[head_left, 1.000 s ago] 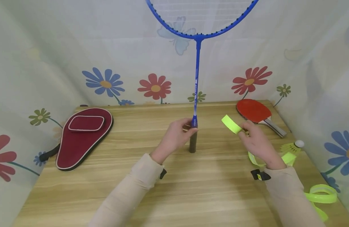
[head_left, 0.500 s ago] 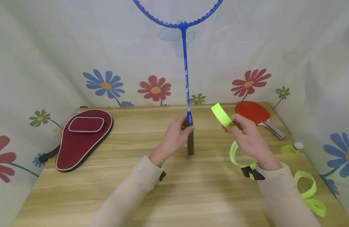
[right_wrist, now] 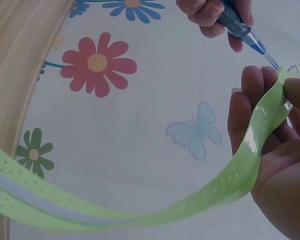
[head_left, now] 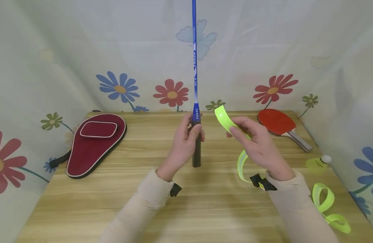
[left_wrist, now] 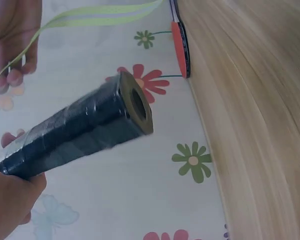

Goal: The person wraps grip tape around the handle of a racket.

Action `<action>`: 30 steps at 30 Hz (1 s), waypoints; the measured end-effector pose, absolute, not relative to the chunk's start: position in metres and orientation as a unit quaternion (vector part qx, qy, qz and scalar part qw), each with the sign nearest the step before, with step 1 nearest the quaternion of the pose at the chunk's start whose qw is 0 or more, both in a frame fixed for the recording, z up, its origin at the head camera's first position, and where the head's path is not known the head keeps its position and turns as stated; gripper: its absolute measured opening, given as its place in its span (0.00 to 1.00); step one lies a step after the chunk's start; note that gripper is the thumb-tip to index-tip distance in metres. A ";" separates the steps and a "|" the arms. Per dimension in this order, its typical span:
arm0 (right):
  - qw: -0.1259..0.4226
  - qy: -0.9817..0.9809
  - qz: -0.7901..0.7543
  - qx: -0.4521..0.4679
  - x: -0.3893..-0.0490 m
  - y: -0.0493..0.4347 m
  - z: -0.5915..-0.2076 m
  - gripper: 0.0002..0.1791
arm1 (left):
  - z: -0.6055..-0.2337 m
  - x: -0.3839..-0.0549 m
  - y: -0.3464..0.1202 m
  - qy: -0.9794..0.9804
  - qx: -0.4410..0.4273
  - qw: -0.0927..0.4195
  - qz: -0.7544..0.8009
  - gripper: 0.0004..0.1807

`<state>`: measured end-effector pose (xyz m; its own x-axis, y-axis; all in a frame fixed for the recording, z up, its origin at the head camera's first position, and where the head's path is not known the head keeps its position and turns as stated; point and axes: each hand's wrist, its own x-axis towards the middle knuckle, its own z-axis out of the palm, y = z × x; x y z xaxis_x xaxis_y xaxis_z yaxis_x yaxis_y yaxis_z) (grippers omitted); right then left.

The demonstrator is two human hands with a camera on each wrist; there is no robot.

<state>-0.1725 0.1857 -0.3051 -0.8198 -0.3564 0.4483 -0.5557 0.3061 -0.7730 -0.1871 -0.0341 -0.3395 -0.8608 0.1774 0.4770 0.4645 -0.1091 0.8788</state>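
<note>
My left hand (head_left: pixel 181 143) grips a badminton racket (head_left: pixel 195 77) by the upper part of its dark handle. The racket stands upright, its blue shaft leading out of the top of the head view. In the left wrist view, the handle (left_wrist: pixel 70 127) is dark and faceted, with a hole in its butt end. My right hand (head_left: pixel 260 145) pinches a neon-yellow strip of grip tape (head_left: pixel 223 118) near one end, just right of the handle and apart from it. Small perforations and a pale central band show on the tape (right_wrist: pixel 225 187) in the right wrist view.
At the left lies a dark red paddle case (head_left: pixel 95 148). A red table tennis paddle (head_left: pixel 276 121) lies at the back right, with a yellow shuttlecock (head_left: pixel 318 163) nearer. More of the yellow tape (head_left: pixel 336 221) curls on the wooden table (head_left: pixel 217 216) by my right sleeve.
The racket has shifted left and nearer, its head leaving the top of the head view. My right hand has brought the tape end left, closer to the handle.
</note>
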 end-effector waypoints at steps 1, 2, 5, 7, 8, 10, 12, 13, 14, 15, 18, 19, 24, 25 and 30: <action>0.098 -0.798 0.519 0.289 -0.172 0.184 -0.304 0.12 | -0.339 -0.186 -0.034 -0.652 -0.249 0.107 -0.708 0.16; 0.099 -0.793 0.523 0.295 -0.172 0.182 -0.302 0.11 | -0.338 -0.185 -0.033 -0.645 -0.254 0.111 -0.712 0.16; 0.098 -0.781 0.532 0.310 -0.172 0.177 -0.299 0.09 | -0.334 -0.181 -0.030 -0.626 -0.265 0.118 -0.724 0.15; 0.100 -0.777 0.534 0.319 -0.171 0.175 -0.297 0.09 | -0.330 -0.178 -0.029 -0.621 -0.269 0.114 -0.727 0.15; 0.102 -0.776 0.532 0.323 -0.170 0.175 -0.296 0.10 | -0.329 -0.176 -0.028 -0.619 -0.271 0.110 -0.729 0.15; 0.107 -0.776 0.527 0.329 -0.169 0.175 -0.295 0.12 | -0.325 -0.173 -0.026 -0.617 -0.275 0.104 -0.730 0.15; 0.109 -0.774 0.526 0.334 -0.169 0.175 -0.295 0.13 | -0.323 -0.170 -0.025 -0.619 -0.272 0.097 -0.730 0.15; 0.109 -0.774 0.526 0.335 -0.169 0.175 -0.294 0.13 | -0.321 -0.169 -0.025 -0.621 -0.270 0.094 -0.730 0.15; 0.110 -0.775 0.525 0.335 -0.168 0.175 -0.293 0.13 | -0.321 -0.169 -0.024 -0.622 -0.269 0.091 -0.730 0.16; 0.110 -0.776 0.524 0.334 -0.168 0.174 -0.293 0.13 | -0.320 -0.168 -0.024 -0.625 -0.265 0.089 -0.729 0.16; 0.108 -0.777 0.525 0.331 -0.169 0.171 -0.292 0.13 | -0.321 -0.168 -0.023 -0.635 -0.256 0.084 -0.724 0.20; 0.106 -0.777 0.525 0.330 -0.170 0.169 -0.292 0.12 | -0.322 -0.168 -0.023 -0.637 -0.255 0.085 -0.722 0.21; 0.111 -0.783 0.521 0.321 -0.174 0.165 -0.293 0.11 | -0.326 -0.168 -0.021 -0.633 -0.264 0.097 -0.721 0.22; 0.113 -0.784 0.520 0.319 -0.174 0.164 -0.293 0.11 | -0.326 -0.168 -0.021 -0.630 -0.267 0.098 -0.723 0.22; 0.127 -0.791 0.517 0.303 -0.175 0.158 -0.293 0.10 | -0.326 -0.166 -0.022 -0.615 -0.280 0.099 -0.731 0.23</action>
<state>-0.1753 0.1583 -0.2931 -0.7841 -0.3482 0.5137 -0.6102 0.2819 -0.7404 -0.1664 -0.0217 -0.3260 -0.8239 0.1989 0.5307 0.4888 -0.2244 0.8430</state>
